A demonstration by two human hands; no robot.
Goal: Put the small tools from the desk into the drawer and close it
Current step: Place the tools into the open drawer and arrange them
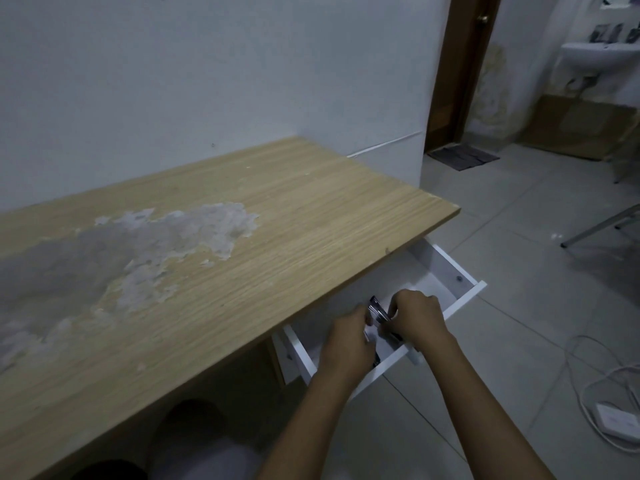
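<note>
A white drawer (453, 271) stands pulled out from under the wooden desk (277, 230) at its right end. Both my hands are inside it. My left hand (346, 341) and my right hand (415, 317) meet over a small shiny metal tool (376, 311) with a dark part, and both sets of fingers close around it. The tool sits low in the drawer, above something white. My hands hide the rest of the drawer's contents. The desk top shows no tools, only a large patch of peeled surface.
A white wall runs behind the desk. To the right lies grey tiled floor with a white power strip (616, 419) and cables, a metal chair leg (599, 226), a dark doormat (464, 157) by a brown door, and a wash basin (599, 58) at the far right.
</note>
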